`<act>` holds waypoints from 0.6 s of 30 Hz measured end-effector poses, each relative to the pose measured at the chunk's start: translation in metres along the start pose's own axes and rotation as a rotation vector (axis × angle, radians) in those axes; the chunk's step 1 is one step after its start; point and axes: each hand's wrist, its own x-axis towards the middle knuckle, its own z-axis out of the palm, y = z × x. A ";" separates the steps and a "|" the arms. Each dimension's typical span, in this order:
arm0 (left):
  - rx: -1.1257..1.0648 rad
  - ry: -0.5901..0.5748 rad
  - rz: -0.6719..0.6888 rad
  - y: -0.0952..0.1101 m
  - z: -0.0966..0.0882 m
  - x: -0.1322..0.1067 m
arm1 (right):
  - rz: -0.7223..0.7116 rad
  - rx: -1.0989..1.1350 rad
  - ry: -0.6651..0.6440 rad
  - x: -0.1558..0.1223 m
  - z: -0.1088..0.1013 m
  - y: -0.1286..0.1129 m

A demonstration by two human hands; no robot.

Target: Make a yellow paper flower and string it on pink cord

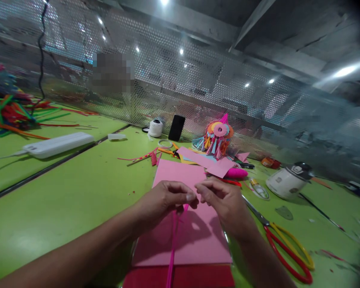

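Over a sheet of pink paper (156,244), my two hands meet almost fingertip to fingertip. My left hand (171,197) is closed in a pinch on a thin magenta strip (173,248), which hangs from under its fingers and runs down across the paper toward me. My right hand (223,200) pinches thumb to fingers just to the right; anything between its fingertips is too small to make out. Dark red material (180,276) shows below the paper's near edge. Beside my right forearm lie large scissors (268,226) with red and yellow handles, their blades apart from my hand.
Behind the paper stand a tasselled paper ornament (219,136), a dark phone (177,127) and a white thread spool (155,128). A white lidded container (288,182) is at right. A white power strip (60,145) and colourful strips (12,116) lie left. A perforated screen (174,80) borders the table.
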 end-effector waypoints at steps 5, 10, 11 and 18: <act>-0.060 -0.081 -0.081 -0.003 0.001 -0.001 | 0.099 0.203 0.000 0.005 0.007 0.012; -0.106 -0.100 -0.115 -0.007 0.001 0.000 | 0.127 0.295 0.073 0.011 0.009 0.017; -0.116 -0.104 -0.114 -0.008 0.001 0.000 | 0.129 0.303 0.081 0.012 0.010 0.017; -0.156 -0.072 -0.111 -0.010 0.003 0.002 | 0.099 0.318 0.140 0.019 0.016 0.021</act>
